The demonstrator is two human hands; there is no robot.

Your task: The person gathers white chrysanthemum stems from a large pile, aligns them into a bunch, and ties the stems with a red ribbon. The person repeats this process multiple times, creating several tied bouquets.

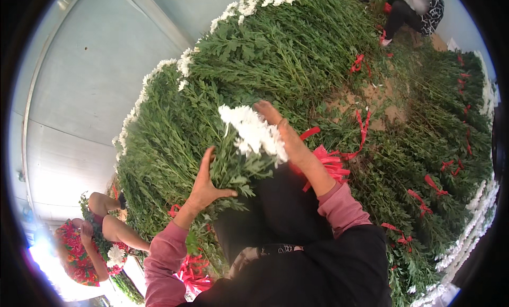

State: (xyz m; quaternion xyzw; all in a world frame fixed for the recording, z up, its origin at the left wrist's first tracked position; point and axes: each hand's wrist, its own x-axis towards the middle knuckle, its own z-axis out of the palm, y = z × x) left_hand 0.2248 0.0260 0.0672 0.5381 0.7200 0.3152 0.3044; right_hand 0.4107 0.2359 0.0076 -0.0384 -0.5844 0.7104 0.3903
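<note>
A bunch of white chrysanthemums with leafy green stems is held over my dark-clad lap. My left hand cups the leafy lower left of the bunch, fingers and thumb round it. My right hand grips its right side along the white heads, fingertips partly behind them. Bundles of red strips lie just right of my lap, and more red strips lie beside my left forearm.
Piles of cut stems surround me, white heads outward, some tied with red ties. Bare brown floor shows between them. One person sits at lower left holding flowers, another at top right. A pale wall rises at left.
</note>
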